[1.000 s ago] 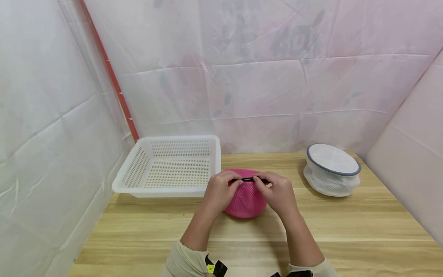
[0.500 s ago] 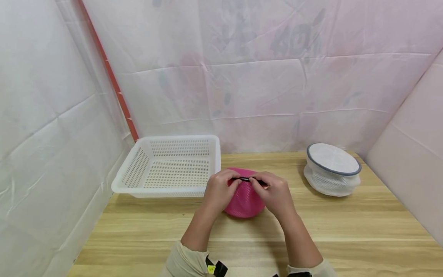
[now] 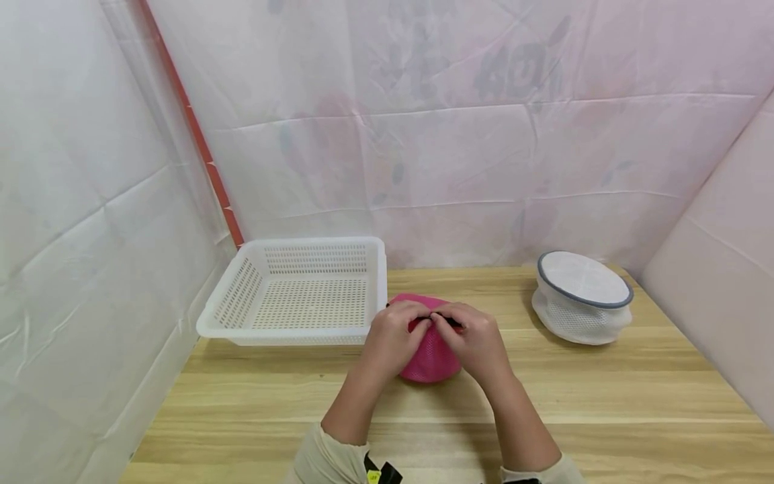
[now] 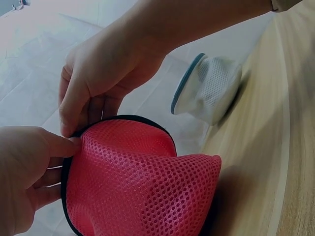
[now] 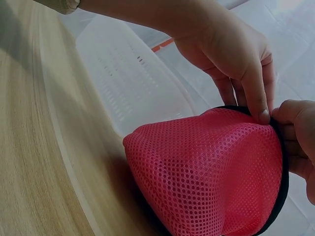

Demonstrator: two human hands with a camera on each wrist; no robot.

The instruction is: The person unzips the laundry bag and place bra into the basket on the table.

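Note:
A pink mesh laundry bag (image 3: 431, 356) with a black rim stands on the table between my hands. My left hand (image 3: 396, 336) pinches the rim between thumb and fingers. Right beside it, my right hand (image 3: 474, 339) pinches the same rim, and the two sets of fingertips meet. From the left wrist, the bag's pink mesh (image 4: 147, 182) bulges below the rim, with my right hand (image 4: 106, 73) above it. The right wrist view has the bag (image 5: 197, 167) sagging into a fold, my left hand (image 5: 236, 64) at its edge. Fingers cover part of the rim.
A white perforated plastic basket (image 3: 290, 336) sits behind and left of the bag, near my left hand. At the right rear stands a white mesh bag (image 3: 580, 316) with a grey-blue rim. Pale sheeting (image 3: 447, 161) walls the wooden table (image 3: 272, 417) at the back and sides.
My hands have drawn together along the black rim, so the stretch that showed between the fingertips is now covered. The basket and white bag have stayed put.

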